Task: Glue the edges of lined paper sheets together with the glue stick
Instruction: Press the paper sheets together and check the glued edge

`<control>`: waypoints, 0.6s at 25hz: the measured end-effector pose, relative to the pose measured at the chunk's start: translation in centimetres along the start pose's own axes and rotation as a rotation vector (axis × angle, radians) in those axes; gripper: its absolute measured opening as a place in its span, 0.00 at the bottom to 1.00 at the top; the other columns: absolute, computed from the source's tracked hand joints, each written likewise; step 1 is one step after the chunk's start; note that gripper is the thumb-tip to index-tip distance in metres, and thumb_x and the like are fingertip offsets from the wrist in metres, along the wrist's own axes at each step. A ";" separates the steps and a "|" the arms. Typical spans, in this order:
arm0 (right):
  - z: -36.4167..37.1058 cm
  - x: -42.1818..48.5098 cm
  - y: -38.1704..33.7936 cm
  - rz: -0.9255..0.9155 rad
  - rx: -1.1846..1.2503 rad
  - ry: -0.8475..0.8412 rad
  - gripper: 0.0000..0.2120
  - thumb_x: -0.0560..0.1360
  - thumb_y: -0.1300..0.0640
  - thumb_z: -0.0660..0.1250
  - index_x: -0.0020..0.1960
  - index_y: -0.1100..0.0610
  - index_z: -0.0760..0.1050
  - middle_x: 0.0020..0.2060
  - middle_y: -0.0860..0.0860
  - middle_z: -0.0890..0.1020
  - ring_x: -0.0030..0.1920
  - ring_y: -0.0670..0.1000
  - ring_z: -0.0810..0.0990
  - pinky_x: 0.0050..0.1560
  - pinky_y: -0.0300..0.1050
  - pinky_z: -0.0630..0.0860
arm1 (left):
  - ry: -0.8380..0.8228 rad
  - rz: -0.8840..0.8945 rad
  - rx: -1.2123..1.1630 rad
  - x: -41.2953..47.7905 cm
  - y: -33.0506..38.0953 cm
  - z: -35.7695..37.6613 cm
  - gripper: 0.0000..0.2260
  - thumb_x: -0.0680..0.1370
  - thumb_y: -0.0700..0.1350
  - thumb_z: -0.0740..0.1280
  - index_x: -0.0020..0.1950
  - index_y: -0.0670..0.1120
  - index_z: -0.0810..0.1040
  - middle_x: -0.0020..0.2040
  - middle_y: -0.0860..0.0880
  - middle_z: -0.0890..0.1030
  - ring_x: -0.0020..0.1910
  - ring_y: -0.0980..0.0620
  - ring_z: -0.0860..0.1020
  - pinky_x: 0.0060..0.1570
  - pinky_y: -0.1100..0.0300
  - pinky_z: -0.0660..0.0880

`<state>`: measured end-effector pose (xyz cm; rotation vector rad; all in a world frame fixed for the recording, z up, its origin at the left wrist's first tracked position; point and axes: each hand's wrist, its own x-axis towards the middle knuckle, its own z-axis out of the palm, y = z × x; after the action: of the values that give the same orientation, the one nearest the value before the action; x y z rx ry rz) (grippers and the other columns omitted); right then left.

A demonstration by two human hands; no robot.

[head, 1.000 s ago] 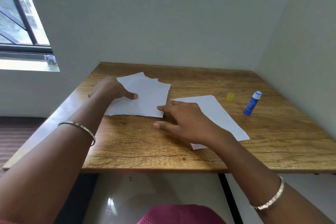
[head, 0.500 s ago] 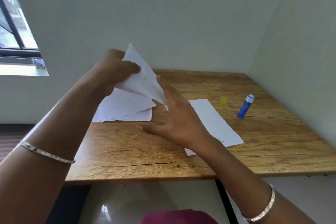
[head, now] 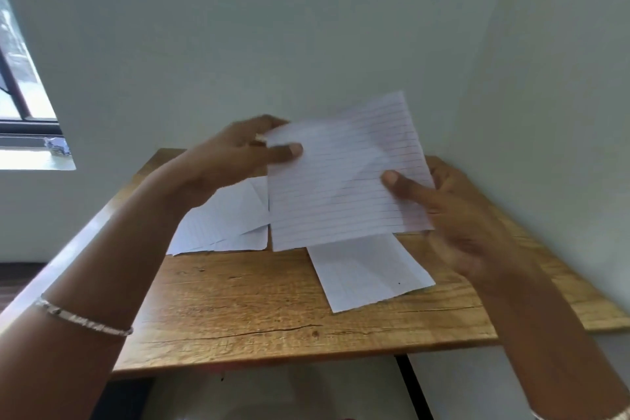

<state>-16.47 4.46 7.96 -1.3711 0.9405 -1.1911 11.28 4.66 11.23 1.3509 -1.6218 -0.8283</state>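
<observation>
**Item:** lined sheet (head: pixel 341 187), held in the air above the counter (head: pixel 255 310), tilted, ruled face toward the camera.
**Left hand** (head: pixel 231 160): pinches the upper left corner, thumb on the ruled face, fingers behind.
**Right hand** (head: pixel 456 225): pinches the right edge, thumb on the face, fingers behind and loosely spread.
**Arms:** both forearms raised, wrists well apart.
**On the counter:** loose pile (head: pixel 221 222) of sheets at left; single sheet (head: pixel 368 273) lying flat below the held one.
**Glue stick:** not in view.
**Step, as judged:** bringing the held sheet to its partner.
**Handling note:** hold it lightly taut, lower it flat, and set one edge square beside the single sheet before gluing. Thin paper creases easily.
</observation>
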 end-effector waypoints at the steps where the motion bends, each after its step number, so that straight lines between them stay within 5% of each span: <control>1: -0.7 -0.1 -0.1 0.026 -0.010 0.026 0.15 0.71 0.56 0.76 0.56 0.58 0.81 0.49 0.53 0.88 0.47 0.51 0.88 0.38 0.42 0.82 | -0.059 -0.029 0.002 0.1 -0.4 0.6 0.14 0.76 0.51 0.71 0.61 0.49 0.81 0.55 0.48 0.85 0.56 0.51 0.82 0.56 0.56 0.78; 2: -1.3 -0.1 0.0 0.047 -0.037 0.064 0.16 0.70 0.55 0.77 0.56 0.58 0.81 0.49 0.53 0.88 0.45 0.50 0.88 0.36 0.43 0.83 | -0.079 -0.040 -0.023 0.1 -0.9 1.2 0.13 0.77 0.51 0.70 0.58 0.46 0.82 0.54 0.47 0.85 0.55 0.50 0.83 0.57 0.55 0.77; 5: -3.4 0.4 0.4 0.022 -0.121 0.203 0.19 0.69 0.54 0.79 0.55 0.61 0.82 0.48 0.55 0.88 0.50 0.57 0.88 0.53 0.59 0.84 | -0.050 -0.081 -0.140 0.1 -2.1 2.8 0.09 0.77 0.47 0.71 0.53 0.44 0.85 0.46 0.46 0.86 0.42 0.52 0.82 0.44 0.59 0.79; 9: -3.9 1.1 -1.3 -0.332 -0.314 0.198 0.03 0.73 0.59 0.76 0.41 0.54 0.85 0.34 0.44 0.85 0.37 0.47 0.83 0.40 0.44 0.77 | 0.174 -0.019 -0.113 1.2 -3.3 4.9 0.05 0.74 0.43 0.76 0.49 0.48 0.87 0.37 0.42 0.83 0.33 0.54 0.73 0.29 0.61 0.70; 12: -3.8 1.0 -1.2 -0.557 -0.520 0.131 0.13 0.75 0.66 0.70 0.52 0.50 0.86 0.45 0.44 0.87 0.51 0.44 0.85 0.51 0.42 0.79 | 0.299 0.019 -0.170 2.4 -3.5 5.7 0.06 0.75 0.42 0.74 0.48 0.52 0.87 0.36 0.50 0.82 0.30 0.58 0.73 0.28 0.65 0.70; 15: -4.3 0.6 1.5 -0.651 -0.715 0.098 0.20 0.70 0.61 0.63 0.56 0.48 0.85 0.54 0.43 0.85 0.61 0.44 0.79 0.60 0.48 0.77 | 0.203 -0.138 -0.389 3.2 -4.0 5.9 0.11 0.80 0.37 0.65 0.55 0.46 0.85 0.46 0.47 0.85 0.37 0.54 0.79 0.35 0.64 0.78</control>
<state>-20.44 2.82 6.39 -2.3313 1.0805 -1.4709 7.46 0.52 5.82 1.2301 -1.1503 -0.9942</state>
